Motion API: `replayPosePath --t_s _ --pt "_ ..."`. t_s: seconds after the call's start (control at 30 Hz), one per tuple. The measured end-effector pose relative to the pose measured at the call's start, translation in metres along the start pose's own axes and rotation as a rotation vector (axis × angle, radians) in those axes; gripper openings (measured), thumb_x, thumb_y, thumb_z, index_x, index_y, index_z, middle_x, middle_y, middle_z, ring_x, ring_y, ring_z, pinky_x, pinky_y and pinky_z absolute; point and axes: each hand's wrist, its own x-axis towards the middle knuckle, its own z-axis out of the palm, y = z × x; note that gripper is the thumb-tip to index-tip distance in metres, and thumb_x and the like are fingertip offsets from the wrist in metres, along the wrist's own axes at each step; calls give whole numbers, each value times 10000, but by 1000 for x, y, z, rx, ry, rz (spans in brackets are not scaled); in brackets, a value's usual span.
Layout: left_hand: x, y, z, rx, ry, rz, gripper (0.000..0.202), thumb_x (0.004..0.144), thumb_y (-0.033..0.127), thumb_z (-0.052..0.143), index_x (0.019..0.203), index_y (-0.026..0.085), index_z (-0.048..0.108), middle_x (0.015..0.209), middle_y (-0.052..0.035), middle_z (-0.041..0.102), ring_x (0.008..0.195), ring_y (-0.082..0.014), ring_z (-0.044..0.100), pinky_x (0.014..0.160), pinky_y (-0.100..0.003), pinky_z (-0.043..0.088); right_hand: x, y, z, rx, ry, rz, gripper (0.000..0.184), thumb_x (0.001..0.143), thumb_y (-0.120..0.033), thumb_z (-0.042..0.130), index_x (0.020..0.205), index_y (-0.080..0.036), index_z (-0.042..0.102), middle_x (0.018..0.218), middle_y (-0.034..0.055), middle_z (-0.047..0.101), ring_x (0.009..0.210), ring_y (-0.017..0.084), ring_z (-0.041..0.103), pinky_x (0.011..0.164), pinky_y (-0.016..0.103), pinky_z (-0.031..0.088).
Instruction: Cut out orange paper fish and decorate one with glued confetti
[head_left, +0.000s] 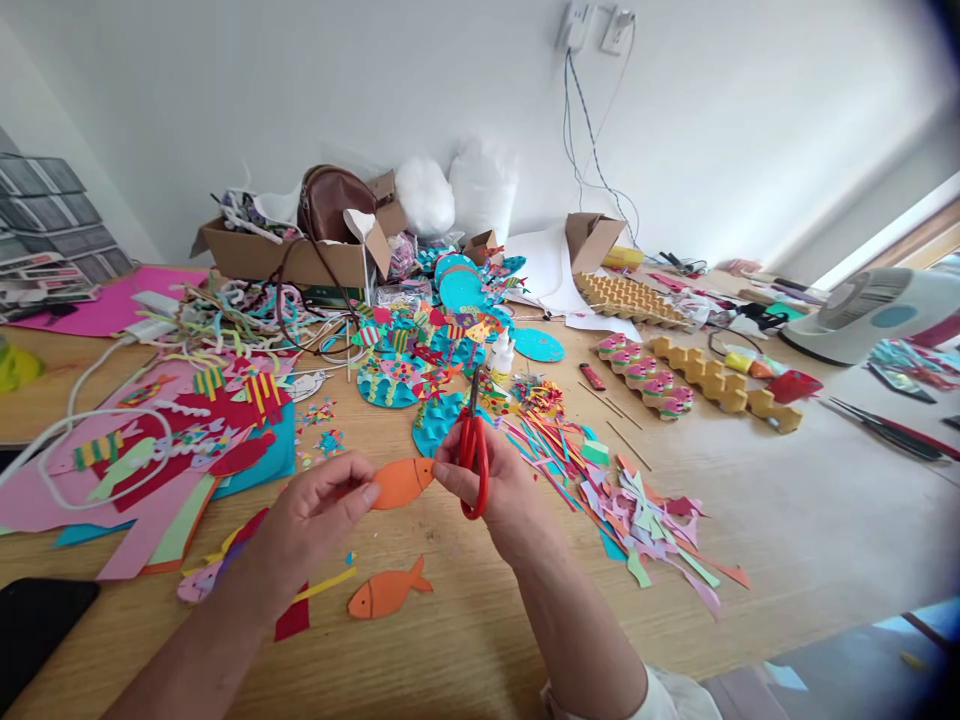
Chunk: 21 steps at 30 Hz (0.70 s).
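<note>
My left hand (pixel 319 520) pinches the left end of an orange paper fish shape (pixel 403 482) held just above the wooden table (pixel 787 520). My right hand (pixel 499 490) touches the shape's right end with its fingertips while gripping red-handled scissors (pixel 473 450), whose blades point up and away. A finished orange paper fish (pixel 388 592) with a drawn eye lies flat on the table below my hands.
Colourful paper scraps (pixel 637 510) are heaped to the right of my hands. Pink and red sheets (pixel 150 450) lie left, teal paper fish crafts (pixel 420 380) ahead, cardboard boxes (pixel 300 255) behind. A dark phone (pixel 37 620) sits at bottom left, a white fan (pixel 870 315) far right.
</note>
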Motion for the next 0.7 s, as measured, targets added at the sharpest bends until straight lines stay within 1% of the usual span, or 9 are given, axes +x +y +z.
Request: replayPosePath --t_s 0.1,0.17,0.2,0.3,0.33,0.4,0.53,0.6,0.7 --pt "-5 -2 2 -259 125 33 220 717 414 611 820 226 565 687 24 536 658 -137 485 623 -233 412 2 6 1 83 79 -65 210 619 -218 683 758 -201 527 644 -51 535 538 93 439 484 210 337" --pt "-8 -7 10 -428 144 64 311 706 477 625 878 228 551 699 16 546 705 -151 501 702 -271 433 3 10 5 156 138 -100 219 620 -225 697 763 -198 534 661 -46 547 548 92 448 493 210 343" --pt "-9 -10 15 -467 130 61 343 698 497 632 891 225 552 686 14 541 692 -150 496 699 -277 436 3 13 8 194 155 -108 223 620 -226 703 765 -196 536 666 -45 549 551 90 450 499 210 347" --pt "-8 -16 29 -457 34 69 332 676 494 658 802 196 581 684 0 540 680 -152 494 661 -274 436 3 18 20 284 148 -93 243 612 -223 720 774 -194 541 679 -42 553 559 86 458 518 210 359" --pt "-7 -17 32 -437 28 72 305 681 476 658 763 192 586 679 0 540 685 -154 500 665 -276 438 2 20 25 301 136 -84 251 605 -224 727 772 -196 541 679 -40 557 558 86 462 518 211 363" --pt "-4 -17 35 -402 94 39 260 693 442 650 726 190 591 686 -3 563 719 -166 527 705 -291 450 2 22 32 314 102 -68 269 586 -234 741 756 -200 536 669 -35 567 555 95 478 515 219 376" --pt "0 -16 32 -340 325 -76 246 660 414 669 769 204 601 784 -10 630 803 -195 581 791 -327 468 1 23 35 291 30 -81 279 564 -232 746 726 -208 520 629 -40 570 556 110 504 527 230 407" --pt "0 -16 31 -318 363 -98 245 635 402 688 772 213 611 798 1 642 804 -190 590 792 -315 472 1 21 34 261 30 -75 278 570 -232 746 726 -203 518 632 -43 568 561 104 499 523 219 399" --pt "0 -16 32 -336 403 -96 228 607 390 706 721 208 628 750 12 647 770 -178 590 748 -281 476 -1 18 32 238 42 -55 287 580 -258 749 732 -194 515 631 -46 563 550 93 473 491 201 369"
